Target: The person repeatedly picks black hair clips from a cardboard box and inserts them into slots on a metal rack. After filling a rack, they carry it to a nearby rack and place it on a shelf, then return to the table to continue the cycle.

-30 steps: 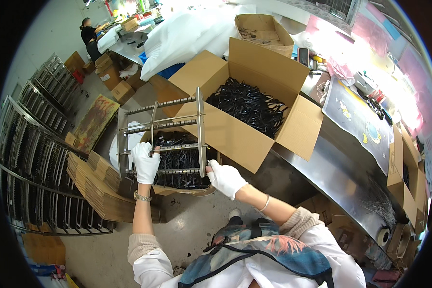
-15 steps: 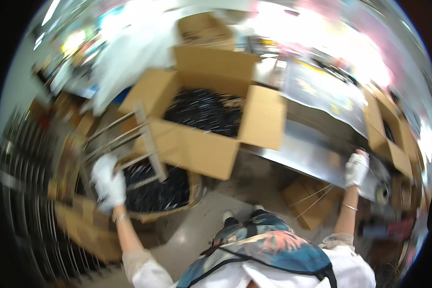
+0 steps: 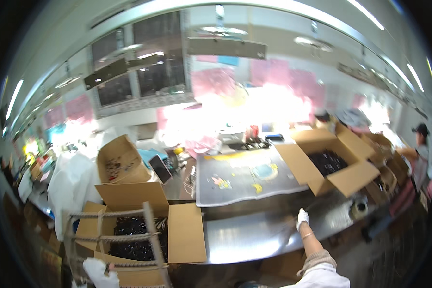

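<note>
In a white glove, my left hand (image 3: 100,274) is closed round a ladder-like frame (image 3: 151,236) with several rungs. The frame is upright and partly covers an open cardboard box (image 3: 187,234) full of glossy black pieces (image 3: 129,225). My right hand (image 3: 303,219), also gloved, is over the front part of the steel table (image 3: 247,235). Its fingers look curled together; whether anything is in them is too small to see. To its right stands another open box (image 3: 354,178) with black pieces inside.
A grey printed mat (image 3: 240,178) covers part of the steel table. At the back left are a tilted carton (image 3: 122,161) and a phone (image 3: 160,169). A tape roll (image 3: 358,209) is near the right end. Another person (image 3: 420,153) stands at the far right.
The view has swung up from the floor to the table, windows and lamps. My left hand still grips the frame, now lower in view. My right hand remains by the table.
</note>
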The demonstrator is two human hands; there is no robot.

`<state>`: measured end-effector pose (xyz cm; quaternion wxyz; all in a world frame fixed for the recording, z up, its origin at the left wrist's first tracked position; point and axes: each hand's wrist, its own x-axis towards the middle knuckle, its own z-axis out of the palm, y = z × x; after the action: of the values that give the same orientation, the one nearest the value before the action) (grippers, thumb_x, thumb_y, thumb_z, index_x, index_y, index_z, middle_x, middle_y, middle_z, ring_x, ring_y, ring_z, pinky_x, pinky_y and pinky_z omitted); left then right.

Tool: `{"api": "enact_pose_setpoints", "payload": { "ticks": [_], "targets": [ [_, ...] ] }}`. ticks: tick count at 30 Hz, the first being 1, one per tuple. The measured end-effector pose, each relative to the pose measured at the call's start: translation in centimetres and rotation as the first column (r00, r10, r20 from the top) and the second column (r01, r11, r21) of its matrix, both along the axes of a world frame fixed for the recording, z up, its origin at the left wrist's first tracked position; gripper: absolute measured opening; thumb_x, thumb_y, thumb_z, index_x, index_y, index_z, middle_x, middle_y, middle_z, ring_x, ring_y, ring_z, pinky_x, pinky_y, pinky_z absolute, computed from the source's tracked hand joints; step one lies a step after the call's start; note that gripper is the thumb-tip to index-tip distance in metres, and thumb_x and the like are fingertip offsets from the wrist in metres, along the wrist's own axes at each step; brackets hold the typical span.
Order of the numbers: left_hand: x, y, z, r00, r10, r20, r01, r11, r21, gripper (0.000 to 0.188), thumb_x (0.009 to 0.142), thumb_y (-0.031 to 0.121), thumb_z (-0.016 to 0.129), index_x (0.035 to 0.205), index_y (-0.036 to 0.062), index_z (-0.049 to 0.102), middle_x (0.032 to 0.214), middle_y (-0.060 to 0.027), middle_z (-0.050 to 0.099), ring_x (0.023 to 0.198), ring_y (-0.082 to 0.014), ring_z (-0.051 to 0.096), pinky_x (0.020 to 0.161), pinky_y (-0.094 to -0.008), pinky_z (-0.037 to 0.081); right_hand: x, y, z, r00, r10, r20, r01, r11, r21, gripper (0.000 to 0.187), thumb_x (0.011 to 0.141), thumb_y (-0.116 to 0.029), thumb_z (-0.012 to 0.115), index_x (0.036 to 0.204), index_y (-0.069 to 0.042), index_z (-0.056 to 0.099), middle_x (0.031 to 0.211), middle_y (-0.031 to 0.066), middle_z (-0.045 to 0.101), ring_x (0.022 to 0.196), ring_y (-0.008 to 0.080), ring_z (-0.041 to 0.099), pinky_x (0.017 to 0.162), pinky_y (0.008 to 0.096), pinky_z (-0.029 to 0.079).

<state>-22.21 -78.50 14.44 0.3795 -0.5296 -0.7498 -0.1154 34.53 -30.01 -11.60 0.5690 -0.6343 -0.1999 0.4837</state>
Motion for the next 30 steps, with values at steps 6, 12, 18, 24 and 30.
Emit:
{"api": "enact_pose_setpoints", "payload": {
  "ticks": [6, 12, 18, 24, 30],
  "targets": [
    [7.2, 14.5, 6.7, 0.845, -0.374, 0.382, 0.304, 0.924, 0.233, 0.043, 0.070, 0.018, 0.080, 0.061, 0.0037, 0.040, 0.067, -0.0136, 0.043, 0.068, -0.0360, 0.047, 0.065, -0.0472, 0.040, -9.6, -6.3, 19.3, 0.138, 0.544, 0.828, -0.990, 0.038, 0.139, 0.062, 0.085, -0.031, 0.078, 0.136, -0.004, 0.055, 0.135, 0.0183, 0.059, 0.116, 0.0344, 0.063, 0.103, 0.0405, 0.048],
    [11.4, 23.5, 8.8, 0.252, -0.403, 0.880, 0.632, 0.757, 0.166, 0.029, 0.077, 0.017, 0.083, 0.083, -0.0044, 0.065, 0.078, -0.0117, 0.058, 0.074, -0.0190, 0.057, 0.068, -0.0320, 0.046, -15.5, -7.8, 40.2, 0.331, -0.494, 0.804, -0.916, -0.373, 0.148, 0.079, 0.071, -0.031, 0.082, 0.139, -0.011, 0.049, 0.114, 0.0133, 0.063, 0.097, 0.0321, 0.065, 0.092, 0.0461, 0.049],
    [15.4, 27.1, 8.3, 0.159, -0.296, 0.942, 0.684, 0.721, 0.111, 0.015, 0.086, 0.004, 0.069, 0.097, -0.0042, 0.062, 0.090, -0.0051, 0.057, 0.099, -0.0102, 0.061, 0.084, -0.0275, 0.050, -13.9, -6.8, 45.3, 0.246, -0.638, 0.730, -0.925, -0.379, -0.019, 0.071, 0.066, -0.031, 0.084, 0.129, -0.011, 0.057, 0.094, 0.0050, 0.061, 0.075, 0.0241, 0.058, 0.067, 0.0390, 0.041],
    [15.2, 24.5, 8.1, 0.043, -0.631, 0.774, 0.555, 0.660, 0.507, 0.026, 0.102, 0.022, 0.057, 0.113, 0.0002, 0.067, 0.113, -0.0064, 0.066, 0.095, -0.0132, 0.063, 0.088, -0.0290, 0.049, -5.9, -7.2, 49.0, 0.217, -0.178, 0.960, -0.953, 0.176, 0.248, 0.047, 0.067, -0.014, 0.082, 0.107, 0.002, 0.064, 0.092, 0.0148, 0.066, 0.084, 0.0279, 0.064, 0.076, 0.0372, 0.051],
    [18.1, 23.4, 0.1, -0.126, -0.473, 0.872, 0.393, 0.784, 0.481, 0.039, 0.101, 0.034, 0.057, 0.093, -0.0018, 0.072, 0.091, -0.0097, 0.073, 0.092, -0.0181, 0.069, 0.087, -0.0314, 0.052, 7.4, -4.2, 56.0, 0.163, -0.779, 0.605, -0.743, 0.307, 0.595, 0.022, 0.087, -0.011, 0.065, 0.103, 0.003, 0.062, 0.091, 0.0241, 0.068, 0.086, 0.0389, 0.068, 0.074, 0.0404, 0.054]
  ]
}}
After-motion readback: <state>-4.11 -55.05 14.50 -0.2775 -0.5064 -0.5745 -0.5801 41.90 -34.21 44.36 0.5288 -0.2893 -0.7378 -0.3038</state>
